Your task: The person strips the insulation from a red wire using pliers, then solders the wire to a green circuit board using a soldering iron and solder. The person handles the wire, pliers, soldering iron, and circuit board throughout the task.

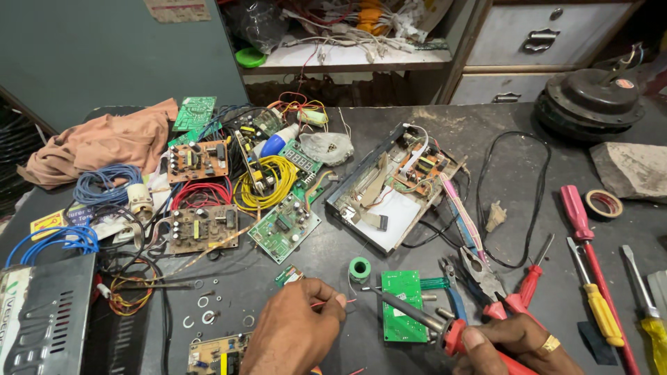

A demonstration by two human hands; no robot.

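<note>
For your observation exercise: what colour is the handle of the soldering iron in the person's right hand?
Red; the soldering iron handle shows in the right hand in the head view.

Wall: a plain grey-green wall (104,48) stood behind the workbench.
Bench: the top (389,125) was dark and scuffed.
Shelf: a pale shelf (347,59) ran behind.
Drawers: grey metal drawers (542,35) stood right.

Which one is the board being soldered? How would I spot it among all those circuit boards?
Start at the right hand holding the red-handled soldering iron. Its tip points over a small green board near the table's front edge. Unlike the crowded boards further left, this one looks plain and nearly bare.
</note>
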